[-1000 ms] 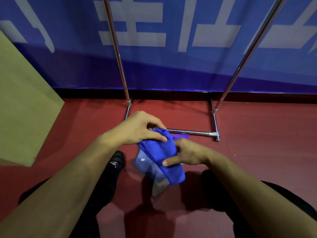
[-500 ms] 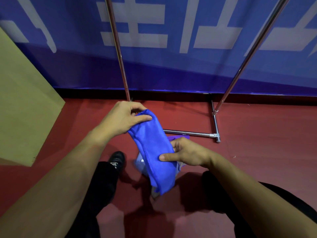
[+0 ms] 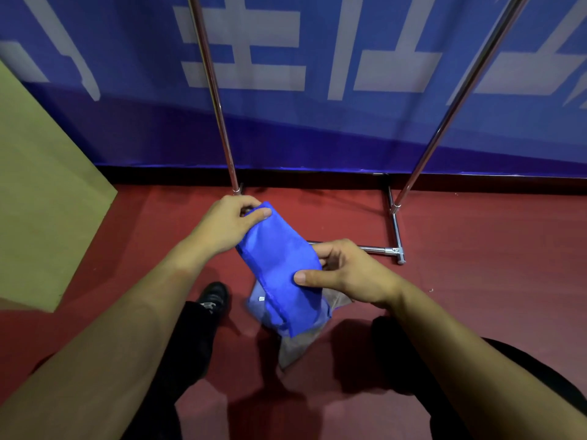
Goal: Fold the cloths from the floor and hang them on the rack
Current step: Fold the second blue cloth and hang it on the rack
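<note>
The left hand [image 3: 228,227] pinched the top of the blue cloth [image 3: 279,268], the right hand [image 3: 346,274] clamped its fingers on the middle, keeping the fold flat in the air. More cloths [image 3: 305,341] lay on the floor [image 3: 476,265] below, the rack [image 3: 395,223] just beyond.

Beyond the fingertips of the left hand [image 3: 227,225], the two slanted chrome uprights of the metal rack [image 3: 219,100] leave an open gap between them, closed behind by the blue printed banner [image 3: 317,128]. Low down, just past the fingers of the right hand [image 3: 346,271], the rack's chrome base bar crosses the red floor [image 3: 476,265]. A tan board [image 3: 41,192] blocks the far left.
</note>
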A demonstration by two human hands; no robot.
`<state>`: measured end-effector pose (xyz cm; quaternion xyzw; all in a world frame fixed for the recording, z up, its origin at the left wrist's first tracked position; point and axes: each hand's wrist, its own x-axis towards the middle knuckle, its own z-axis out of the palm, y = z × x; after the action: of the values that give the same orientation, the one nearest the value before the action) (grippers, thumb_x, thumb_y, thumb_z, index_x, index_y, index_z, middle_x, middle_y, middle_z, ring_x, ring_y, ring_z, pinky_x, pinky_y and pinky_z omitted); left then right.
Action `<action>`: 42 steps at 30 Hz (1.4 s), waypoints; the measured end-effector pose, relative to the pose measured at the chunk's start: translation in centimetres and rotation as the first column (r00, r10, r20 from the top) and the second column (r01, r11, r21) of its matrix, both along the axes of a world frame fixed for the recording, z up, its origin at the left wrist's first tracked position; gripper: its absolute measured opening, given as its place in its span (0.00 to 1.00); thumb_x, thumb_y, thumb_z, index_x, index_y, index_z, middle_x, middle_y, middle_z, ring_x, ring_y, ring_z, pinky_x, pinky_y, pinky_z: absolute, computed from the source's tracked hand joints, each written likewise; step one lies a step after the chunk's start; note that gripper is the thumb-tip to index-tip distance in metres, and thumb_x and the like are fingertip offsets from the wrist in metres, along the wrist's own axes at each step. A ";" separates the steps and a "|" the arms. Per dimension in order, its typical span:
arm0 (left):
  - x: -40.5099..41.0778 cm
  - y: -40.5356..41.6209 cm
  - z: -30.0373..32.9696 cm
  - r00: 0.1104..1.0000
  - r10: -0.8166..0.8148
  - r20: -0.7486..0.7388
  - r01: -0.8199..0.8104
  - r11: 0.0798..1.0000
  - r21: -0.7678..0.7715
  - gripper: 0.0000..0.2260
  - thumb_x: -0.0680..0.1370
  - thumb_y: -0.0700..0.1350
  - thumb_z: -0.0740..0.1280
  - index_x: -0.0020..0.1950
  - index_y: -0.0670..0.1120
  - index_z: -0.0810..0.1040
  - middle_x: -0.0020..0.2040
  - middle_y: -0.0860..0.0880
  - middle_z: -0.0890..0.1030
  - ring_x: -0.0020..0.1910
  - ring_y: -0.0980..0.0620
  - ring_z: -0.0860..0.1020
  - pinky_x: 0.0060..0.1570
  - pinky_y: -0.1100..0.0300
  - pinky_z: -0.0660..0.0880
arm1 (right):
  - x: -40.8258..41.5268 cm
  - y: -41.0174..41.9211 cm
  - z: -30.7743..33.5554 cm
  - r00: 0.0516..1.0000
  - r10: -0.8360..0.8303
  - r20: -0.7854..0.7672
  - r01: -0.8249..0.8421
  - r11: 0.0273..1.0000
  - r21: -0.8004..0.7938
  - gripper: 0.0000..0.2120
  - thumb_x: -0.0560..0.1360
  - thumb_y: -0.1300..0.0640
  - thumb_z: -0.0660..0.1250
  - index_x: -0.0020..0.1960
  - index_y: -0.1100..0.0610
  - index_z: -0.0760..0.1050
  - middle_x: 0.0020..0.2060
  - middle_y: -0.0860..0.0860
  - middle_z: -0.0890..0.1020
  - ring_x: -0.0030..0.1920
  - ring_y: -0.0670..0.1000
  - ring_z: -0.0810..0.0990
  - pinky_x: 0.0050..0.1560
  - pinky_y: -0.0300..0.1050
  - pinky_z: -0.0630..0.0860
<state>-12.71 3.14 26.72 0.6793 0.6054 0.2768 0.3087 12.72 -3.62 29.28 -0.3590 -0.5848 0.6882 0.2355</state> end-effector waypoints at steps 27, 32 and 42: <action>5.7 -4.1 2.2 0.869 -0.164 0.467 0.253 0.958 -0.133 0.10 0.73 0.44 0.78 0.51 0.43 0.83 0.41 0.49 0.84 0.41 0.57 0.79 0.44 0.61 0.75 | 0.2 1.0 0.6 0.900 -0.417 -0.125 0.424 0.905 0.035 0.10 0.79 0.64 0.69 0.58 0.64 0.82 0.49 0.61 0.87 0.49 0.56 0.86 0.53 0.50 0.83; 6.2 -4.1 1.4 0.889 -0.161 0.428 0.240 0.961 -0.137 0.14 0.72 0.51 0.78 0.48 0.43 0.82 0.43 0.42 0.84 0.42 0.55 0.78 0.45 0.49 0.76 | 0.2 1.0 0.8 0.883 -0.467 -0.041 0.469 0.877 0.102 0.08 0.77 0.59 0.72 0.54 0.60 0.85 0.46 0.56 0.88 0.49 0.54 0.87 0.49 0.47 0.83; 6.8 -4.3 1.6 0.864 -0.119 0.489 0.212 0.967 -0.140 0.07 0.75 0.52 0.75 0.49 0.50 0.85 0.45 0.44 0.86 0.42 0.55 0.80 0.47 0.54 0.77 | 0.7 1.5 0.3 0.753 -0.656 0.046 0.615 0.727 0.306 0.11 0.71 0.50 0.79 0.47 0.55 0.82 0.41 0.50 0.85 0.42 0.48 0.83 0.47 0.51 0.81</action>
<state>-5.90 -1.18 28.33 0.6074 0.4734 0.3490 0.5340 13.38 -2.09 29.62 -0.5527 -0.5308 0.4493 0.4593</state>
